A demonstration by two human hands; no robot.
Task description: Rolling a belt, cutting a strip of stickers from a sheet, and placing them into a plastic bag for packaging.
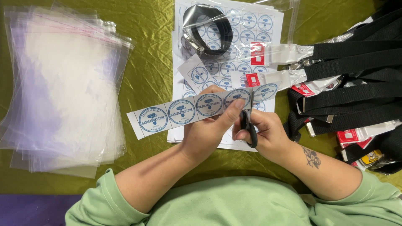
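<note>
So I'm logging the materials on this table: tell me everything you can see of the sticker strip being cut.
The sticker strip is a long, narrow band of white paper carrying a single row of round blue-and-white printed stickers, five showing. It is held roughly level, tilted slightly up to the right, above the green cloth and a full sticker sheet. The left hand pinches it near its right part, thumb on top. The scissors in the right hand meet it between the last two stickers.

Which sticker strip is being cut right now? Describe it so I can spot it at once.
Start at the white sticker sheet on the green cloth. Just below its middle, the left hand holds the strip, with scissors in the right hand. Unlike the sheet, it is a single raised row of round blue stickers.
</note>
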